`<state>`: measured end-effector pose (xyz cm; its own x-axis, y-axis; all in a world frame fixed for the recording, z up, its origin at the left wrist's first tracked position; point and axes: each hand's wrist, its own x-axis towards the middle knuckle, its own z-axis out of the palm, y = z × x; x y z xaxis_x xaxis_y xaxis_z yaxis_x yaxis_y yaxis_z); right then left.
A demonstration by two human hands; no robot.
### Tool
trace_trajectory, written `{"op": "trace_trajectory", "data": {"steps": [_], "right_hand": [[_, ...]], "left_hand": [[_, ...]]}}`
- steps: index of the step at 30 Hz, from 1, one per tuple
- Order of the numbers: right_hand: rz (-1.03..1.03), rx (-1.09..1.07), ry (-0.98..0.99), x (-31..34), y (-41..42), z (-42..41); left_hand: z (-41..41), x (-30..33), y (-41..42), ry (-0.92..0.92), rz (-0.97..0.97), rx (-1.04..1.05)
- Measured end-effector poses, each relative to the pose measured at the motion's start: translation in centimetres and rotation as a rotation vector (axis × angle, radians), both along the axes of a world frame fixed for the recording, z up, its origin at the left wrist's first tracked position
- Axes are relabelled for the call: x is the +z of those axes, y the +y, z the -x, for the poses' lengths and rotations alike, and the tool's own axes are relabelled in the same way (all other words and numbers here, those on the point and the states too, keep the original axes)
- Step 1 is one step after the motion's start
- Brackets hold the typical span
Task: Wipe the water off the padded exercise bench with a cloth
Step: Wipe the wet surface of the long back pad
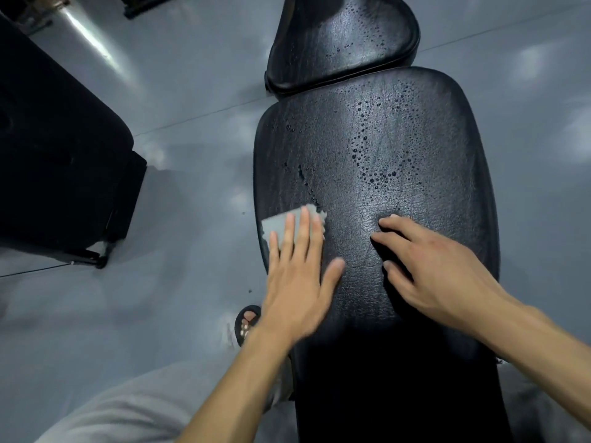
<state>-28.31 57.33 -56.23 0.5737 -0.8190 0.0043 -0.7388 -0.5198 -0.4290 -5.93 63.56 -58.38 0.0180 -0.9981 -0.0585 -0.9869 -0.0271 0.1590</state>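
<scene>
Our left hand lies flat, fingers straight, pressing the grey cloth down against the bench at its left edge; nothing is gripped, the palm and fingers simply bear on the fabric. The hand is blurred, which we read as a wiping stroke in progress. Our right hand rests beside it nearer the middle of the pad, fingers loosely curled with the tips touching the vinyl, holding nothing; we take it as a brace.

The cloth shows as a folded patch poking out beyond the fingertips, just inside the left edge. Around both hands the black pad looks mostly free of beads, so we judge the near part done and the wiping at an early-to-middle stage. Water droplets stand thick toward the far right of the pad, with a small streak just ahead of the cloth. The separate far pad is beaded too.

Next we would push the cloth forward through the streak, then sweep across to the far right corner, keeping even pressure so the water is taken up, not smeared.

Beyond the bench lie the grey floor and a dark piece of equipment to the left.
</scene>
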Motion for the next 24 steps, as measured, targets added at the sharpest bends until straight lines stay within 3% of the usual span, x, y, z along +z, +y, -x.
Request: {"op": "trace_trajectory", "data": {"steps": [3,11,19,24], "right_hand": [[0.005,-0.012,-0.009,0.0,-0.1,0.0],[0.014,0.005,-0.008,-0.1,0.0,0.3],[-0.001,0.0,-0.008,0.2,-0.1,0.0],[-0.006,-0.002,-0.002,0.4,-0.1,0.0]], "left_hand": [[-0.2,-0.2,0.1,-0.043,-0.014,-0.05],[-2.6,1.6,-12.2,-0.001,0.011,0.064],[0.7,0.0,-1.9,-0.029,0.046,-0.073],[-2.3,0.8,-7.7,-0.006,0.072,-0.06]]}}
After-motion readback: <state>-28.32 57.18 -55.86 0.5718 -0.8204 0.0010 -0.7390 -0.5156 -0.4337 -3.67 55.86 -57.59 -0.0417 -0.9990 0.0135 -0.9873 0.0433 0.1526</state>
